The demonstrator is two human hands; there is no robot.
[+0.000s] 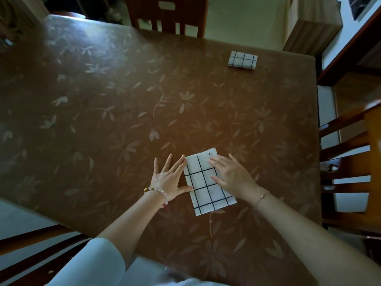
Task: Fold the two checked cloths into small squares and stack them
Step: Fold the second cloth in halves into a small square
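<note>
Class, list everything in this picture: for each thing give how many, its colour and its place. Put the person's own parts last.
table: one, brown with pale flowers, fills the view.
small folded cloth: one, white with black checks, far right of the table.
longer folded cloth: one, white with black checks, near edge.
chairs: two, brown wood, far side and right side.
cabinet: one, light wood, top right.
sleeve: one, white, lower left.
left hand: one, flat on the table, thumb at the longer cloth's edge, beaded bracelet.
right hand: one, flat on the longer cloth, thin bracelet.

Floral brown table (123, 112) — wooden chairs (350, 162) around
</note>
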